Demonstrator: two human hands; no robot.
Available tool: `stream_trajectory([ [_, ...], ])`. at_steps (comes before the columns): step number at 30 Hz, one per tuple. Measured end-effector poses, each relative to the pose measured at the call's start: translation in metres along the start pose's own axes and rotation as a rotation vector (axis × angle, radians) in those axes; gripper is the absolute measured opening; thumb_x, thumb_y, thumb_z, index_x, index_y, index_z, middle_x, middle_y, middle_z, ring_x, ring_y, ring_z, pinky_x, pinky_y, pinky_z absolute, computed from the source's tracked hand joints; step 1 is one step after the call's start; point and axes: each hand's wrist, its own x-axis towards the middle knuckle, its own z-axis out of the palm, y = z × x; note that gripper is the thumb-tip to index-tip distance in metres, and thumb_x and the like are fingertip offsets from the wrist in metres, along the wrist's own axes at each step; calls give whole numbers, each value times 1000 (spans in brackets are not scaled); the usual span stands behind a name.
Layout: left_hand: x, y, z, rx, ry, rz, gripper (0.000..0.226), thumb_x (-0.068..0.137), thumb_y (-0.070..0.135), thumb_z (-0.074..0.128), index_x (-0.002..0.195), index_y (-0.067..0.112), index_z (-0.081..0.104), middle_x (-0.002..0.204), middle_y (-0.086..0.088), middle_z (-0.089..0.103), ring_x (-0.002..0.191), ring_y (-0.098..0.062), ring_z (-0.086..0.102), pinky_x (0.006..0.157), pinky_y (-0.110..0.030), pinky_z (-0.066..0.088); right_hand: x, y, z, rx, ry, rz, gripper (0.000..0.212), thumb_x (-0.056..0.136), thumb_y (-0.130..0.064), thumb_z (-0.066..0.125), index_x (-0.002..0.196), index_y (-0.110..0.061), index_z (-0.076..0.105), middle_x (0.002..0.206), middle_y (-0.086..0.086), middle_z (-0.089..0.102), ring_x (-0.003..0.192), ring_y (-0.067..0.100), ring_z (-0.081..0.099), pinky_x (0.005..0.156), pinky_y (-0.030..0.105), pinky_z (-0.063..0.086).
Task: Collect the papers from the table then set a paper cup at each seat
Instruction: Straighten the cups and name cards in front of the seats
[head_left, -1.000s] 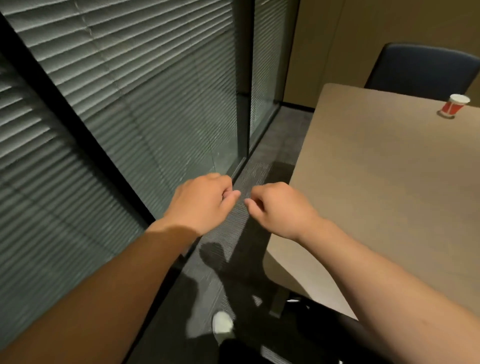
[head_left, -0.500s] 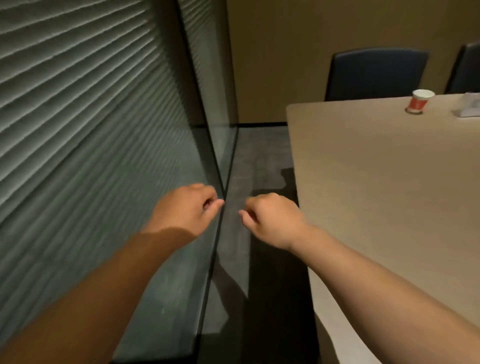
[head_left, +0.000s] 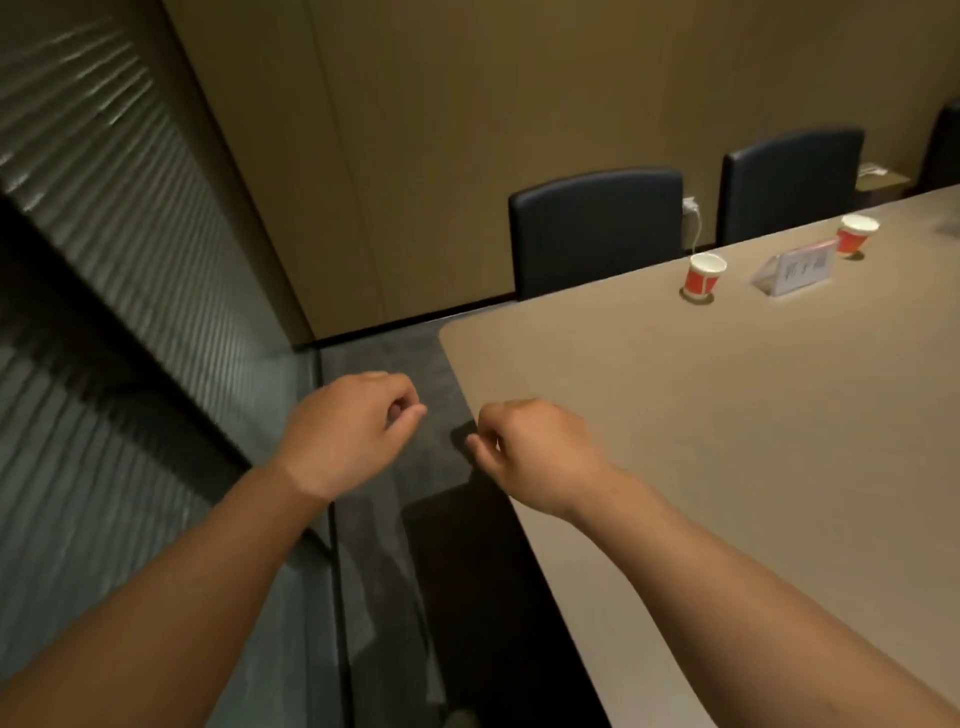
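A long beige table (head_left: 727, 426) fills the right side. Two red-and-white paper cups stand along its far edge: one (head_left: 704, 279) in front of the nearer dark chair (head_left: 597, 228), another (head_left: 856, 235) in front of the second chair (head_left: 789, 182). My left hand (head_left: 348, 431) hovers over the carpet left of the table's corner, fingers curled with nothing in them. My right hand (head_left: 524, 452) hangs at the table's left edge, also curled and holding nothing. No papers are in sight.
A clear name stand (head_left: 795, 270) sits between the two cups. A glass wall with blinds (head_left: 130, 291) runs along the left, leaving a narrow carpeted aisle (head_left: 395, 519) beside the table. A third chair (head_left: 943, 150) shows at the far right.
My view has swung right and up along the table's end. A second cup, the name stand and more chairs have come into sight. Both hands stay curled and close together.
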Motion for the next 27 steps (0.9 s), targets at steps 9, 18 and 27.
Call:
stream_trajectory([
  [9,255,-75,35,-114,-86,222,13,93,36,59,87,27,67,73,17,50,72,-11,57,62,-33,50,208,101,6,-56,113,233,23,98,-39,47,82,-23,51,73,-2,56,63,14,53,57,30,47],
  [18,543,-143,52,-111,-148,463,11,93,32,61,89,23,67,79,9,58,75,-16,61,68,-42,55,445,204,-10,-91,230,426,24,98,-38,44,84,-20,51,79,0,57,70,22,57,69,37,46],
  [27,769,-160,113,-205,-289,761,15,94,32,60,89,20,69,83,7,63,78,-17,63,71,-43,55,585,298,-28,-196,327,814,25,97,-37,43,86,-16,52,87,4,64,81,30,61,70,38,40],
])
